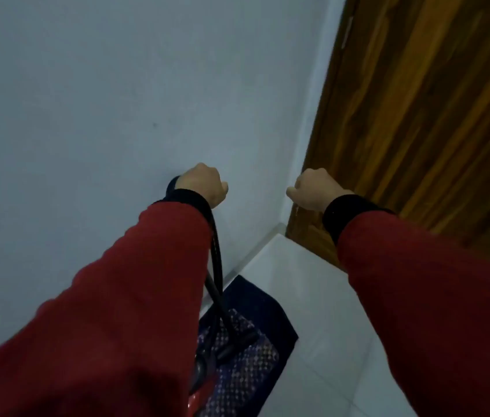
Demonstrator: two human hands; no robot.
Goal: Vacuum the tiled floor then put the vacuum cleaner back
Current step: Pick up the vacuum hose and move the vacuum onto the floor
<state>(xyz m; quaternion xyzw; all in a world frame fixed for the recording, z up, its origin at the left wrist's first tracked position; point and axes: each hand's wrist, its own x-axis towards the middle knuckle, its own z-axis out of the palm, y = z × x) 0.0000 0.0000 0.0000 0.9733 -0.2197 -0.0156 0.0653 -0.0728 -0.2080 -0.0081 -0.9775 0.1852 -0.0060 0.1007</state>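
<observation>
Here, left hand [204, 183] fisted on black hose [216, 266], lifting it off vacuum cleaner [207, 356] low on patterned mat [252, 341] by wall; right hand [316, 191] curled, apparently empty, near wooden door [433, 115], likely for balance

Wall [102, 100] ahead and left; door [433, 115] right, meeting at the corner. Mat [255, 350] on tiled floor [328, 311] against wall base. Vacuum hose [216, 266] hangs from left hand [203, 183] onto mat; right hand [316, 188] before door.

A home: pale painted wall [87, 100], wooden door [433, 115], white tiled floor [313, 311], patterned mat [246, 356].
</observation>
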